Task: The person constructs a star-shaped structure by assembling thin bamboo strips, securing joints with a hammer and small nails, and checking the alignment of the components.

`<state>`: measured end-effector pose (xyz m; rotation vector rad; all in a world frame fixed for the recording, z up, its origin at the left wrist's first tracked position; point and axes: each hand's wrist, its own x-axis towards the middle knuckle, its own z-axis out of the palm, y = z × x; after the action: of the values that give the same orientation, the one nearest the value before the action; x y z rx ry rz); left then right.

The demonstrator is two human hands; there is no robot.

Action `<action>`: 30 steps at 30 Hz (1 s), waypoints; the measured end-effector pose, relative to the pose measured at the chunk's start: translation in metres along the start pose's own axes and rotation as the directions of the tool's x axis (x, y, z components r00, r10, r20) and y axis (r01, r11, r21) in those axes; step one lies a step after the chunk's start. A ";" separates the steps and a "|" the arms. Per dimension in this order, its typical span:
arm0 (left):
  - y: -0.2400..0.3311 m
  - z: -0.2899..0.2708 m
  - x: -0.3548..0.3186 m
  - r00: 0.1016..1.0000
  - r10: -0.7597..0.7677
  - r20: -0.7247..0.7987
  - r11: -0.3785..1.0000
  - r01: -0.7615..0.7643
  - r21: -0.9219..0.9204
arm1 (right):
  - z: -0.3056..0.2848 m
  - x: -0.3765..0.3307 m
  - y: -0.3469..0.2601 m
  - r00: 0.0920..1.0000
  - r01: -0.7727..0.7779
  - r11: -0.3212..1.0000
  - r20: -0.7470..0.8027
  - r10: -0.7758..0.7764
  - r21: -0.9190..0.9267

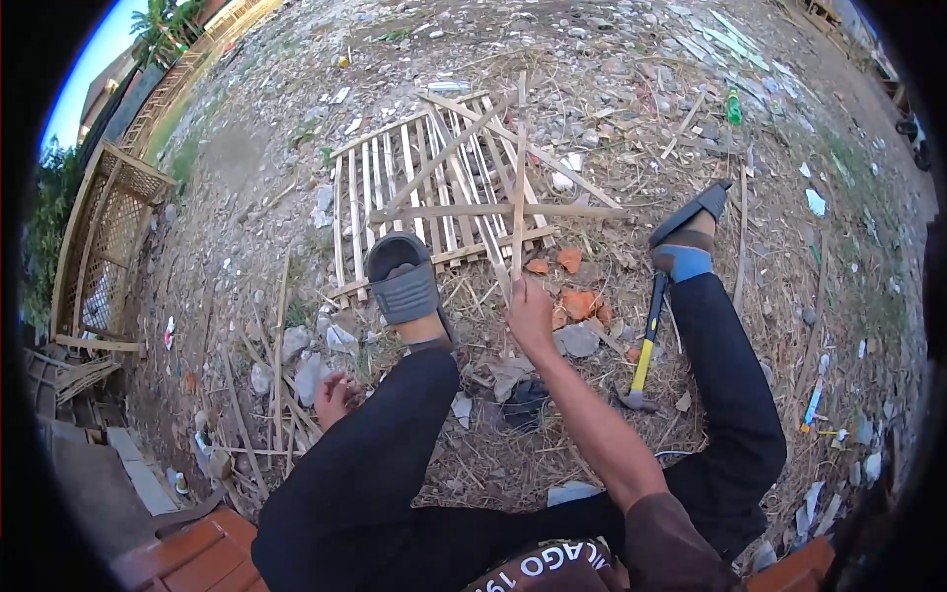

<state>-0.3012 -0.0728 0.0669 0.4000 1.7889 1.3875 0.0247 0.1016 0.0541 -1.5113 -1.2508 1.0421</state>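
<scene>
My right hand (pixel 533 314) is closed around the lower end of a thin wooden slat (pixel 520 187), which points away from me. The slat crosses a panel of pale bamboo strips (pixel 395 168) lying on the ground, with several loose strips across it. Beside my left knee, my left hand (pixel 336 398) has curled fingers; my leg partly covers it, and whether it holds anything is hidden. A hammer (pixel 644 360) with a yellow and black handle lies by my right shin, its head toward me. My left sandal (pixel 402 286) rests at the panel's near edge.
Broken orange brick pieces (pixel 580 303) and grey stones lie between my feet. Long thin sticks (pixel 279 355) are scattered at left. A wooden lattice frame (pixel 107 242) stands far left. A green bottle (pixel 733 107) lies beyond my right foot. Brown wooden boards (pixel 202 553) show at lower left.
</scene>
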 end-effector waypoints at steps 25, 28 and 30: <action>0.260 0.223 0.020 0.718 0.242 0.653 0.823 -0.509 0.254 | -0.050 -0.015 -0.036 0.856 0.498 0.862 0.106 -0.506 0.095; 0.258 0.220 0.020 0.721 0.265 0.641 0.837 -0.502 0.219 | -0.054 -0.014 -0.041 0.930 0.174 0.954 0.277 -0.240 0.245; 0.257 0.218 0.024 0.700 0.292 0.652 0.838 -0.516 0.178 | -0.058 -0.013 -0.042 0.918 0.025 0.949 0.368 -0.146 0.314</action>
<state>-0.2089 0.1738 0.2788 1.3610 1.4249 1.0267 0.0681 0.0860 0.1104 -1.0324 -1.3355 1.4510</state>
